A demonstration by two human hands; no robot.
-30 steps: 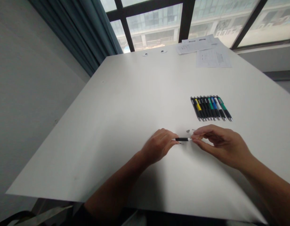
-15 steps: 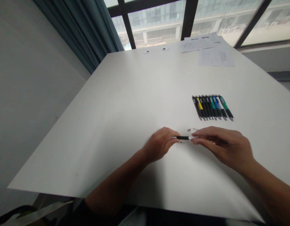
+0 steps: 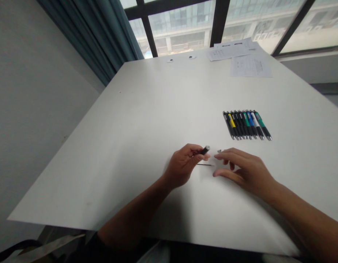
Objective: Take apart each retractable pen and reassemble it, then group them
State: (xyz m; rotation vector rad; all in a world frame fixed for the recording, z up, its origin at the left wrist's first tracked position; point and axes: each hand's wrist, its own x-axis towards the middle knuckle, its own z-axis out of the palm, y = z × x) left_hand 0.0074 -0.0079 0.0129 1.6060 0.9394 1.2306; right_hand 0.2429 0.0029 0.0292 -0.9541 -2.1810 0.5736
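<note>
Black plastic, capped by a pale metal end, is what the left hand [image 3: 182, 164] holds: a short pen barrel [image 3: 205, 150] pinched between thumb and fingertips, raised off the table. Its long axis slants up and to the right, with the pale end pointing far and right, away from the palm. The grip looks chosen to keep that end clear of the fingers and in view.

The right hand [image 3: 241, 170] holds nothing. Its fingers [image 3: 226, 155] are loosely curved and slightly spread, with a wide opening between them and the thumb, and they rest just right of the barrel without touching it.

A thin dark pen refill [image 3: 204, 164] lies almost level on the white table [image 3: 103, 153], just near of the left fingertips and between the two hands. Just far of the right fingers sits a small grey pen part [image 3: 219, 151], too small to identify. Its position, close in front of the hands, suggests it was set down within easy reach.

Farther right, a tidy row of about nine pens [image 3: 247, 125] lies side by side, their tips toward the near side, with yellow, green, blue and white barrels among the black. The even spacing looks deliberate, keeping each pen separate and easy to pick out. Printed papers [image 3: 250, 65] lie at the far edge, before a tall window [image 3: 180, 25] and a teal curtain [image 3: 83, 33] at far left.
</note>
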